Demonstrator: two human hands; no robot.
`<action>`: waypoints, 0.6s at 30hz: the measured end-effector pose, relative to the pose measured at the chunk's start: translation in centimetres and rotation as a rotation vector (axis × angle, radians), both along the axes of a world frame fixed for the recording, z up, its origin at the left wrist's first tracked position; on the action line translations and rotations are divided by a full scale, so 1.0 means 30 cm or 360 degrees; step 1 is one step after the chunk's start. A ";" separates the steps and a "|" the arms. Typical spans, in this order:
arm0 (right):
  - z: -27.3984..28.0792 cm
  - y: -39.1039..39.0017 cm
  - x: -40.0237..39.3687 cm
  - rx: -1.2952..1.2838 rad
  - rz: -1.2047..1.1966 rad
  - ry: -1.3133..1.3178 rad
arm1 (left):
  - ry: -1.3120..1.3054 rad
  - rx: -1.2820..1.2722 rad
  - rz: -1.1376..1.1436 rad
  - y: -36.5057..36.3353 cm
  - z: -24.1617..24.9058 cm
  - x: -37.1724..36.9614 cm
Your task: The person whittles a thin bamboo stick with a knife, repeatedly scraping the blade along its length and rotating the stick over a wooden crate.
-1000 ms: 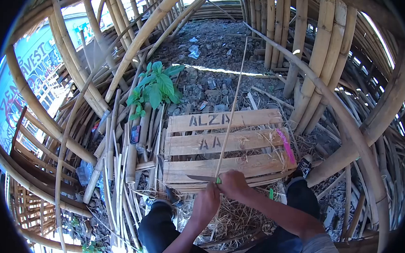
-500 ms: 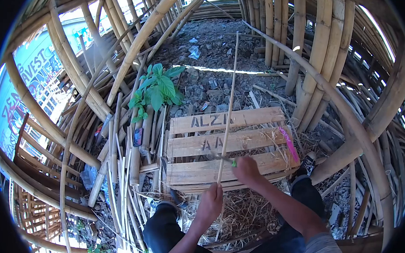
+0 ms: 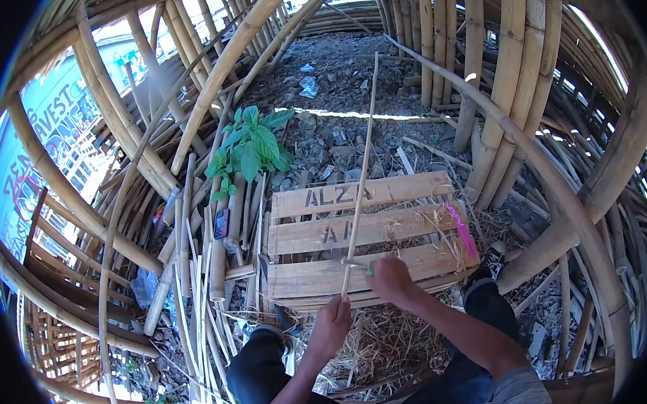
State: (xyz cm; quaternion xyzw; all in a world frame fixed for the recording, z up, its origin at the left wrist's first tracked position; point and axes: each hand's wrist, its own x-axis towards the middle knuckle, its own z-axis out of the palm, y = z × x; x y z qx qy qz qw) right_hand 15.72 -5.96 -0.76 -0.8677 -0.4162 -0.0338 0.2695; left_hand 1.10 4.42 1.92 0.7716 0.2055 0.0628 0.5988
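My left hand point(image 3: 331, 324) is closed around the lower end of a long thin bamboo strip point(image 3: 364, 160), which points away from me over a slatted wooden crate point(image 3: 314, 238). My right hand point(image 3: 392, 280) grips a knife point(image 3: 355, 263) with a bit of green showing at its handle. The blade lies across the strip, a short way beyond my left hand, and appears to touch it. Stencilled letters mark the crate's slats, and pale shavings lie on its right part.
Split bamboo strips point(image 3: 199, 305) and poles lie left of the crate, with a phone point(image 3: 222, 224) resting on one. A leafy plant point(image 3: 252, 145) grows behind them. Thick bamboo posts point(image 3: 510, 102) stand at the right. Straw-like shavings point(image 3: 393, 345) cover the ground between my legs.
My right hand and the knife have moved slightly toward me along the strip. My left hand has shifted a little down and left, still holding the strip.
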 end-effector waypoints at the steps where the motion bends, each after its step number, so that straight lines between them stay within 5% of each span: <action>1: -0.012 0.008 -0.036 -0.0010 0.0099 0.0028 | -0.0046 0.0131 0.0025 0.002 -0.005 -0.003; 4: 0.010 0.015 -0.046 0.0002 0.0223 -0.0023 | -0.0275 0.0559 0.0037 -0.016 0.024 -0.018; 6: 0.009 0.001 0.080 0.0027 -0.0129 -0.0031 | -0.0218 0.0779 -0.0009 -0.036 0.029 -0.027; 9: -0.001 -0.007 0.038 -0.0087 -0.0142 -0.0055 | -0.0179 0.0764 0.0003 -0.028 0.019 -0.023; 11: -0.006 0.004 -0.072 -0.0142 0.0204 0.0025 | -0.0180 0.0768 0.0028 -0.023 0.023 -0.017; 14: 0.005 0.024 0.013 -0.0112 -0.0158 0.0102 | -0.0178 0.0680 -0.0004 -0.014 0.018 -0.032; 18: 0.021 0.007 0.012 -0.0110 -0.0136 0.0115 | -0.0107 0.0147 -0.0017 -0.001 -0.030 0.001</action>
